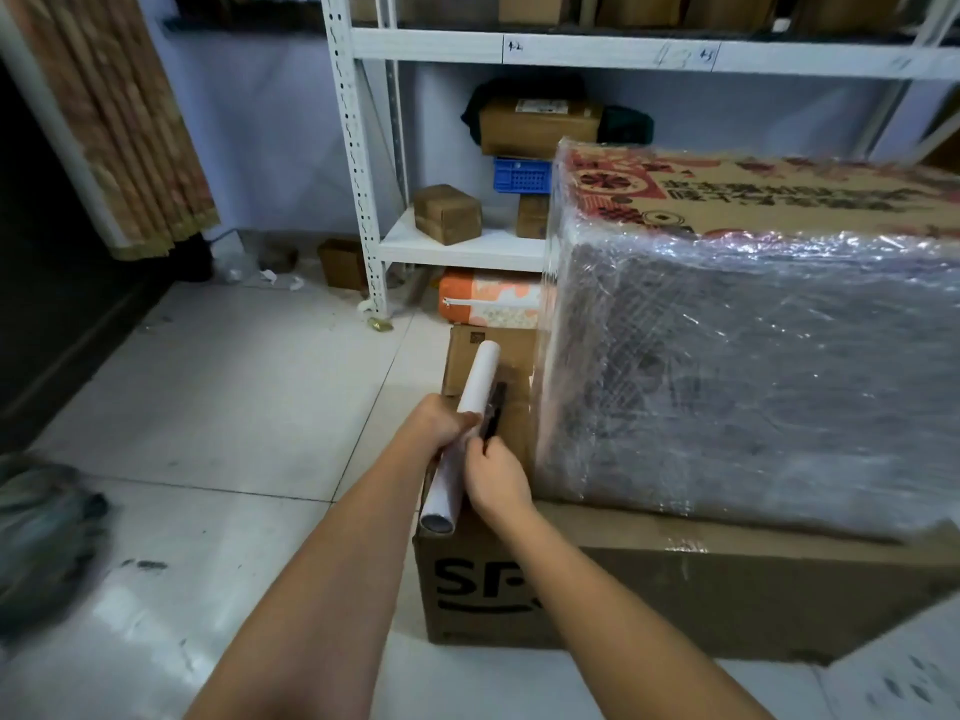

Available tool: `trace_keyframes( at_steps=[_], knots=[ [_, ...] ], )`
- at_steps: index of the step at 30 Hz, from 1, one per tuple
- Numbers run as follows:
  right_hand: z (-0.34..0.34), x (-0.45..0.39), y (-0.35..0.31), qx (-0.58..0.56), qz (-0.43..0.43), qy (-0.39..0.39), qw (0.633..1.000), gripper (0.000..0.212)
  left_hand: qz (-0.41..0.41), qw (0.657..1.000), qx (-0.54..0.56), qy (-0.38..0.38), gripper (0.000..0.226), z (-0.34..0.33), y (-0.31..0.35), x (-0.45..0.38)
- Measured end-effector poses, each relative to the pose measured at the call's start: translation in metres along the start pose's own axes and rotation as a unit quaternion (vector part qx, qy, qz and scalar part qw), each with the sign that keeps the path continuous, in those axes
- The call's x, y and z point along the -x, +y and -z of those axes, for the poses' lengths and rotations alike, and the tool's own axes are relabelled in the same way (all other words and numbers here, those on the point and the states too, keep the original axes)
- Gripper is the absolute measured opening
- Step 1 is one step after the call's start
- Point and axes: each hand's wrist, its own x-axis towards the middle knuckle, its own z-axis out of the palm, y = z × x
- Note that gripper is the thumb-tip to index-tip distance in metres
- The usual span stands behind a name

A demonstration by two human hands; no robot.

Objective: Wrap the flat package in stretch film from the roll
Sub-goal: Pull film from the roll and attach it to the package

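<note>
The package (pixel 753 376) is a large cardboard box with red print on top, its front and left faces covered in shiny stretch film. It rests on a brown carton (pixel 675 600). Left of it, the white roll of film (pixel 470 433) points away from me at a slant. My left hand (pixel 439 426) grips the roll around its middle. My right hand (pixel 496 478) holds a thin black tool (pixel 493 413) against the roll; what the tool is I cannot tell. A sheet of film runs from the roll to the package's left corner.
A white metal shelf rack (pixel 358 163) stands behind, holding small brown boxes (pixel 447 214) and a blue crate (pixel 522 175). More cartons (pixel 485 363) sit on the floor behind the roll. Light floor tiles (pixel 234 407) stretch to the left, and a dark bundle (pixel 47 532) lies at the left edge.
</note>
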Motion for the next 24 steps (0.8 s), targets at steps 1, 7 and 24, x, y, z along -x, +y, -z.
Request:
trace_keyframes(
  at_steps=[1,7,24],
  knots=[
    [0.003,0.000,0.000,-0.053,0.004,-0.007,0.999,0.040,0.000,0.999,0.037,-0.006,0.048,0.006,-0.001,0.004],
    [0.017,0.003,-0.002,-0.135,0.043,-0.069,0.988,0.028,-0.039,0.978,0.205,-0.004,0.024,0.043,-0.021,0.044],
    [0.022,0.042,-0.027,-0.220,0.157,-0.149,0.951,0.030,-0.133,0.963,0.218,0.082,0.036,0.076,-0.029,0.091]
  ],
)
